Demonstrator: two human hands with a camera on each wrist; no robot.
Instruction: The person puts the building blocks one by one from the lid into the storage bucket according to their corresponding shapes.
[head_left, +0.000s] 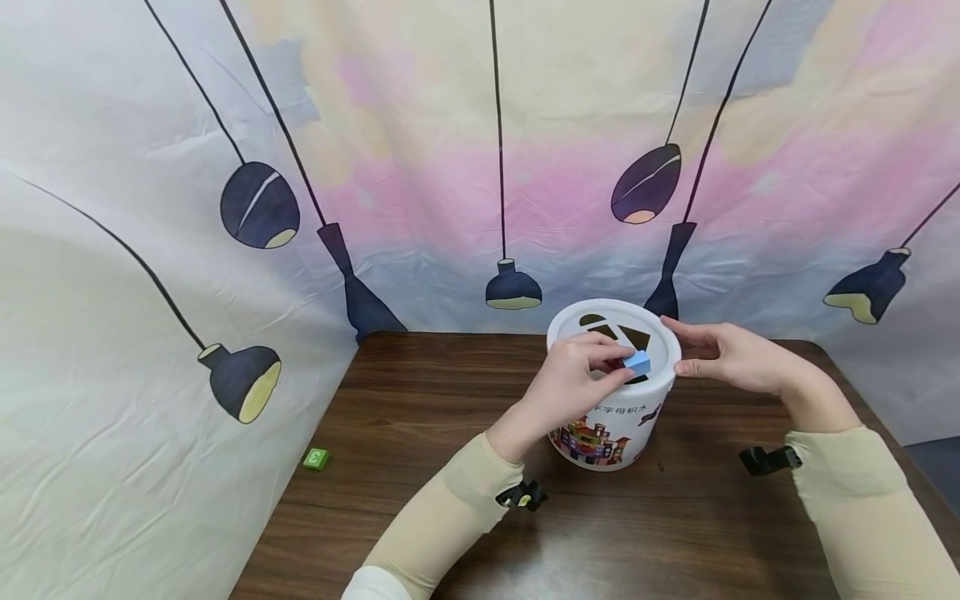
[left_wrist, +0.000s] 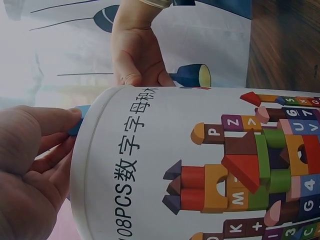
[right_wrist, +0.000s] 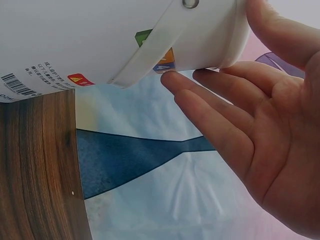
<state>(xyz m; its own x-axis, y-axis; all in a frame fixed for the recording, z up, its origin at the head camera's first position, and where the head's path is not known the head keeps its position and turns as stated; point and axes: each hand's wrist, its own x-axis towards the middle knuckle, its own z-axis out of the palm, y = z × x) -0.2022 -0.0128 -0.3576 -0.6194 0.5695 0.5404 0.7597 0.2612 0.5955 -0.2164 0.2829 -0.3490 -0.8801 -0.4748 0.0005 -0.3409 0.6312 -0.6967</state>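
Note:
A white plastic bucket (head_left: 600,429), printed with building blocks and Chinese lettering, stands upright on the table. Its white lid (head_left: 651,327) has several shaped cut-outs. Over the near right part of the lid, my left hand (head_left: 573,375) pinches a light blue block (head_left: 637,362) between thumb and fingers. The left wrist view shows a corner of that block (left_wrist: 80,120) at the lid's edge; the slot beneath it is hidden. My right hand (head_left: 735,357) rests against the bucket's right side at the rim, fingers (right_wrist: 220,125) fairly straight and thumb apart from them.
A small green block (head_left: 316,458) with a white character lies near the left edge of the brown wooden table (head_left: 420,417). Behind the table hangs a cloth (head_left: 442,150) printed with lamps. The bucket's white handle (right_wrist: 150,55) hangs along its side.

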